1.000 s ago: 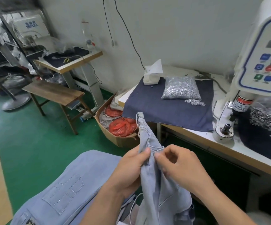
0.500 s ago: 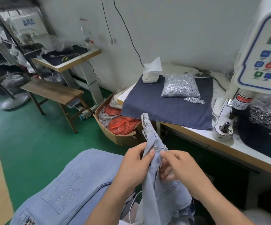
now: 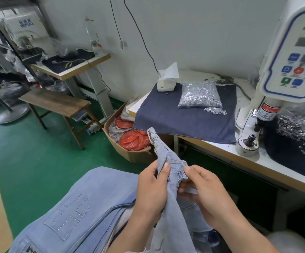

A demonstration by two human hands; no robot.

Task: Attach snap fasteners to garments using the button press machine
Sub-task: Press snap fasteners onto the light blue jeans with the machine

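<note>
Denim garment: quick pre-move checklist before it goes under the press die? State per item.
1. Denim garment gripped by both hands: ok, left hand and right hand pinch it.
2. Garment on the lower die: not ok, held in front of the table edge, apart from it.
3. Lower die bare of cloth: ok.
4. Fastener loaded on die: cannot tell.
5. Fastener supply at hand: ok, bag of fasteners on the dark cloth.
6. Hands away from press: ok.

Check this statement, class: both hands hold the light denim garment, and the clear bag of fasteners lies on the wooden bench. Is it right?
One detail is wrong. The bag of fasteners lies on the dark cloth on the worktable, not the wooden bench. Both hands, left and right, hold the garment, as the head view shows.
</note>
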